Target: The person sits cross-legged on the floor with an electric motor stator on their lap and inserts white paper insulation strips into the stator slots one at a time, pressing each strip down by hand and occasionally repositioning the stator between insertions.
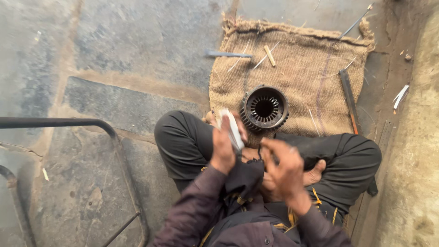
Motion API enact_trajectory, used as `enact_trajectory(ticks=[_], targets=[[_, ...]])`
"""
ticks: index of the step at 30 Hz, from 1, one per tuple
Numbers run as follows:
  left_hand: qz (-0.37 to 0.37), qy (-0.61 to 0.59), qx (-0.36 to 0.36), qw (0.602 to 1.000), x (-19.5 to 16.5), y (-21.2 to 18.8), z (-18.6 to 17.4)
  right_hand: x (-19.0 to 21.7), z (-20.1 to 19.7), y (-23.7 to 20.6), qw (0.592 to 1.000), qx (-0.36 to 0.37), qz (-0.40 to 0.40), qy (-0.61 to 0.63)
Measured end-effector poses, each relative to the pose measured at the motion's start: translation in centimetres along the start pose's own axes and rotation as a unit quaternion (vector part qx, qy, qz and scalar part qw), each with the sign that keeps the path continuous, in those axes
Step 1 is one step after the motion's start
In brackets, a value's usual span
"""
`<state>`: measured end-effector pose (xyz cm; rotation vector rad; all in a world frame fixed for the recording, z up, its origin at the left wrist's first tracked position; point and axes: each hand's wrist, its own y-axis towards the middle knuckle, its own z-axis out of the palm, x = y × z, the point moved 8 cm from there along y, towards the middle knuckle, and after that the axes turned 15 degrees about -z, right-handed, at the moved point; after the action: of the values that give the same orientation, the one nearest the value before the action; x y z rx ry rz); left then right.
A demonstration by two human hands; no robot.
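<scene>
Stone floor point(137, 50), burlap sack point(302, 77) under ribbed motor stator point(264, 109), hands point(224, 146) nearby.

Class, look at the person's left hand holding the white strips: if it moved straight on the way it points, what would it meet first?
Probably the round slotted metal core on the burlap sack, just beyond the left hand and white strips; depth is uncertain.

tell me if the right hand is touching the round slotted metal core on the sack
Apart. The head view shows the right hand raised over the lap, with dark trouser cloth between it and the metal core on the burlap sack.
</scene>
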<state>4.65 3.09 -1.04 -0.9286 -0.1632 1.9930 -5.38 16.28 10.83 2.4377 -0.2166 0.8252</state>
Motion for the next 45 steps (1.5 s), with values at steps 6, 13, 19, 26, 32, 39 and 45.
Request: enact_trajectory(ticks=[6, 13, 19, 26, 32, 39, 45], targets=[[-0.047, 0.068, -0.078, 0.994, -1.9, 5.9, -4.6, -6.8, 4.8, 6.1, 0.983, 0.135, -0.09, -0.089], [-0.055, 0.04, -0.052, 0.996, -1.4, 5.8, -5.6, -9.7, 10.5, 7.3, 0.942, 0.262, -0.185, -0.102], [-0.056, 0.048, -0.054, 0.996, -1.5, 6.3, -5.8, -7.7, 10.5, 8.2, 0.906, 0.271, -0.28, -0.166], [-0.058, 0.036, 0.003, 0.998, -1.2, 5.8, -5.3, -3.6, -0.3, 10.5, 0.966, 0.089, -0.203, -0.135], [-0.037, -0.039, 0.103, 0.993, -0.1, 3.8, -1.2, -6.3, 1.3, 3.6, 0.929, -0.15, 0.246, 0.233], [-0.058, -0.081, 0.078, 0.992, 2.5, 2.0, 0.5, -6.4, 7.8, -4.6, 0.849, -0.225, 0.343, 0.332], [-0.059, -0.083, 0.087, 0.991, 2.7, 1.8, 1.0, -5.7, 8.2, -5.6, 0.845, -0.214, 0.342, 0.352]])
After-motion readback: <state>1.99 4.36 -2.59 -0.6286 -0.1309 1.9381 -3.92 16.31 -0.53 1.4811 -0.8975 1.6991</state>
